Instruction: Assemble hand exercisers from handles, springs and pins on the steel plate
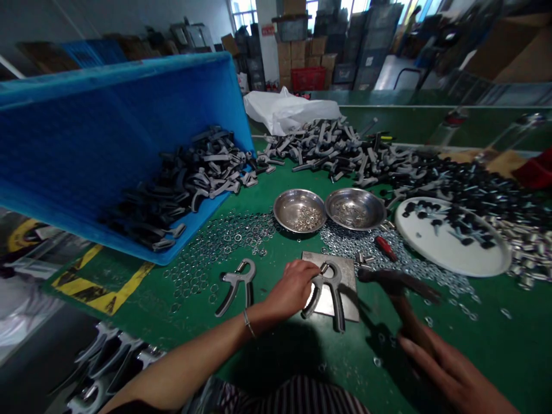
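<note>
My left hand (292, 287) is closed on the left side of a grey and black hand grip strengthener (336, 287), which lies on a square metal plate (351, 276). Its fingertips are near the coil spring at the top. In my right hand (440, 356) is a hammer (401, 293), gripped by the handle, its head raised just right of the plate and slightly blurred. A second hand grip strengthener (238, 284) with a spring lies on the green table (276, 351), left of my left hand.
A tipped blue crate (129, 103) of grey handles stands left. Two steel bowls (299, 198) (356, 198) hold small metal parts, with rings (215, 241) scattered around. To the right are a red-handled tool (386, 248) and a white tray (452, 253) of black knobbed bolts. Loose handles (328, 144) heap behind.
</note>
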`<action>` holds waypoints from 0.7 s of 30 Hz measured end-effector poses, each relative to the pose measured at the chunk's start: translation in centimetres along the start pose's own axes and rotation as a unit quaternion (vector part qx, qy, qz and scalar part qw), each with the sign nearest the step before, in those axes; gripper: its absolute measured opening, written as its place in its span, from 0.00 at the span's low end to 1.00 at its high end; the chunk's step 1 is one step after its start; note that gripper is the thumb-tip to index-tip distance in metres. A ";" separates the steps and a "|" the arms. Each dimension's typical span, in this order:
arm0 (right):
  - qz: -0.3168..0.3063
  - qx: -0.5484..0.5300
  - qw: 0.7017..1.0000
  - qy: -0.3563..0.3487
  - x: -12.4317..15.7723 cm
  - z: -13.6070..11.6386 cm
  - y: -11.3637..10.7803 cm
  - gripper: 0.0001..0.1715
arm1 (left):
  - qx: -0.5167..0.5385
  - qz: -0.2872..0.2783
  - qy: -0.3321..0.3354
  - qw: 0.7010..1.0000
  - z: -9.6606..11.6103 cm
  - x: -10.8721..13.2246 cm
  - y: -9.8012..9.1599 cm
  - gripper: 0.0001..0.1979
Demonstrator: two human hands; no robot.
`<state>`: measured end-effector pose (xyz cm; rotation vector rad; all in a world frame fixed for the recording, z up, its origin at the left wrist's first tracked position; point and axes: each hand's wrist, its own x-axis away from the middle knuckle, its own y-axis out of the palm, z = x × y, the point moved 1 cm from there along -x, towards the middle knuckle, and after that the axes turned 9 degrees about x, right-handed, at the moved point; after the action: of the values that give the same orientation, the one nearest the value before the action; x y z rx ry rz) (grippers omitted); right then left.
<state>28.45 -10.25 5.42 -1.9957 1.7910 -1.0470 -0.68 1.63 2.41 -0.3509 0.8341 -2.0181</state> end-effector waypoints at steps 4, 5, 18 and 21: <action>-0.004 0.073 0.996 -0.059 -1.3 -2.3 0.9 0.20 | -0.014 0.041 0.005 0.999 -0.6 -0.6 -1.7 0.17; -0.005 0.086 0.994 -0.067 -1.7 -2.5 1.2 0.21 | -0.022 0.050 0.011 0.998 -0.9 -0.9 -2.3 0.16; -0.012 -0.243 0.948 0.206 -0.8 -1.8 4.3 0.33 | -0.218 -0.057 -0.069 0.972 -5.9 -15.9 -6.6 0.10; 0.014 -0.320 0.905 0.280 0.4 0.7 5.2 0.41 | -0.222 -0.067 -0.075 0.970 -6.6 -16.7 -6.1 0.09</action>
<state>25.00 -11.85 1.85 -2.1208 2.7573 -1.2229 1.18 20.47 2.85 -0.8219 1.1902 -1.8840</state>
